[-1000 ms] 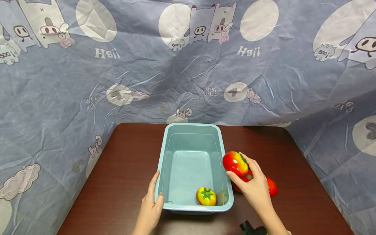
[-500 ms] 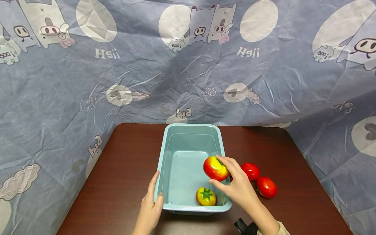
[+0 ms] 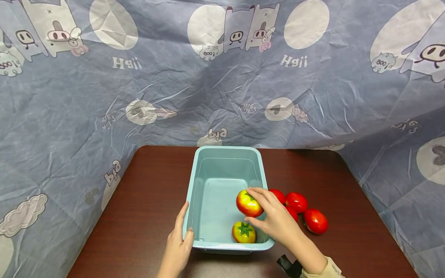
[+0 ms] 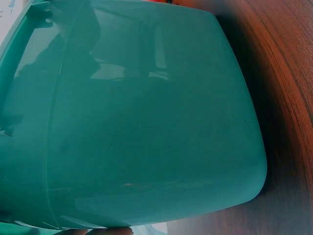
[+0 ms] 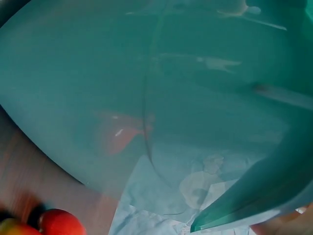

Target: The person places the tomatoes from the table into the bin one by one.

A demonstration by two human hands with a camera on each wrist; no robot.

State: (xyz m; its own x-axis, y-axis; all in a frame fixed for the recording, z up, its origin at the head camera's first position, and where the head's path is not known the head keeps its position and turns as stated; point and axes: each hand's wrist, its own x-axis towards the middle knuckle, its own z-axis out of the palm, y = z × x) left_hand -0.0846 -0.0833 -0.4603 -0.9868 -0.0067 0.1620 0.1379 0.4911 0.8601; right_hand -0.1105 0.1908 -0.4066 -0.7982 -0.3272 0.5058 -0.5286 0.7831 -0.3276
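Observation:
A light teal plastic bin sits in the middle of the table. My left hand grips its left rim near the front corner, thumb over the edge and fingers along the outer wall. Inside the bin, at the near right, lies a yellow-red tomato with a green star-shaped calyx. Just above and behind it, my right hand pinches another red-and-yellow tomato between thumb and fingertips. The outer wall fills the left wrist view. In the right wrist view the bin wall hides most of the right hand.
Several red tomatoes, among them one red tomato at the outer end, lie on the brown table right of the bin. A patterned grey-blue cloth hangs behind the table. A black wrist device shows beside the right forearm.
My right hand has carried the tomato left from above the red ones, over the right rim, and lowered it slightly inside the bin. The left hand keeps still on the rim.

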